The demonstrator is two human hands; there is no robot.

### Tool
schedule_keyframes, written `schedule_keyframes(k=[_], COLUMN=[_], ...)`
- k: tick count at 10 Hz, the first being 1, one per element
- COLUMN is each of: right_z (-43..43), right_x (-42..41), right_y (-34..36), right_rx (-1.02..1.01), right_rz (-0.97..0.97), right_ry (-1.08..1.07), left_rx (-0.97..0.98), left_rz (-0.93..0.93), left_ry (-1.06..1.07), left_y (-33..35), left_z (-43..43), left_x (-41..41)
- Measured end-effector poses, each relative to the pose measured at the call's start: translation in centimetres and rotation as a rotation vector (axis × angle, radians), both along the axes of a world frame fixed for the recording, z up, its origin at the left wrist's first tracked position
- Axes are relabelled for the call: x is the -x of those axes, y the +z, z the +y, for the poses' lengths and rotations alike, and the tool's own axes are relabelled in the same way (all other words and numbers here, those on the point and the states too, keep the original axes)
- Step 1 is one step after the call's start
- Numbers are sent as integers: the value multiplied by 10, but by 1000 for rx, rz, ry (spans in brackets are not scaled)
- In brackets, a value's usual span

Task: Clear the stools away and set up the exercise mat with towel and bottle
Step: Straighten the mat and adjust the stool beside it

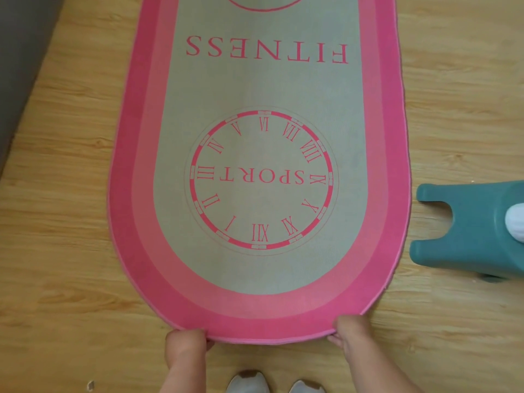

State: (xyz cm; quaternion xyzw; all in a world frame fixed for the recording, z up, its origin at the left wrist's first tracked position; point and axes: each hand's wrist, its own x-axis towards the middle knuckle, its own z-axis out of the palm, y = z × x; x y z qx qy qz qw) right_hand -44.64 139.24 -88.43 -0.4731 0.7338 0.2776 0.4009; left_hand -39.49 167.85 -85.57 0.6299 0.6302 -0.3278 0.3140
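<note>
A long oval exercise mat (261, 89), grey in the middle with a pink border, lies flat on the wooden floor. It carries the words FITNESS and SPORT and a clock ring, all upside down to me. My left hand (188, 343) grips the mat's near rounded edge at its left. My right hand (350, 329) grips the same edge further right. A teal plastic stool (459, 228) lies on its side at the right, just off the mat's edge. No towel or bottle is clearly in view.
A white rounded object (516, 222) pokes over the stool at the right frame edge. A dark grey piece of furniture (19, 66) fills the upper left corner. My shoes (276, 382) show at the bottom. Wooden floor (62, 251) surrounds the mat.
</note>
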Motion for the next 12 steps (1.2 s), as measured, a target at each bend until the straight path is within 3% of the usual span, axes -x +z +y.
schedule_keyframes(k=[2, 8, 10, 12], right_z=[20, 54, 49, 36], right_x=[6, 8, -1, -23], right_y=[5, 6, 34, 96], right_rx=[21, 44, 93, 80], right_rz=[32, 126, 153, 96], right_ry=[60, 187, 318, 410], left_rx=[-99, -166, -151, -59], left_rz=[-33, -54, -70, -31], left_ry=[-125, -201, -253, -463], left_y=[16, 16, 18, 70], left_z=[5, 32, 31, 9], left_x=[-5, 6, -11, -26])
